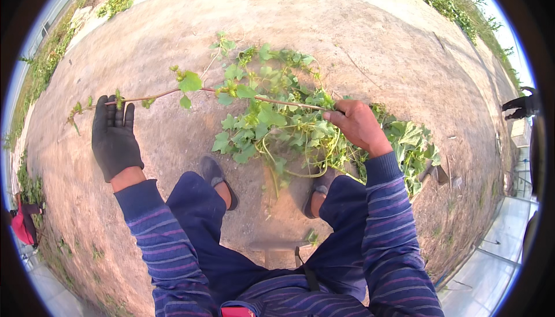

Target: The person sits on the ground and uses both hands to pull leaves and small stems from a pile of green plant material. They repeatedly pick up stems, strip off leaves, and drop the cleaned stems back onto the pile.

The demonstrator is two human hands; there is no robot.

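Note:
A long reddish plant stem with burr-like green clusters and a few leaves stretches between my hands. My bare right hand pinches its thicker end between thumb and fingers. At the thin tip, my left hand, in a black glove, has its fingers spread and straight, with the stem lying across them. Below the stem, a heap of lobed green leaves and vines spreads over the ground in front of my feet. The heap continues under and beyond my right forearm, which hides part of it.
A hand tool with a metal blade lies beside the heap at right. Another person's black-gloved hand shows at the right rim. Red fabric is at far left. Translucent panels line the lower right. Dry soil surrounds me.

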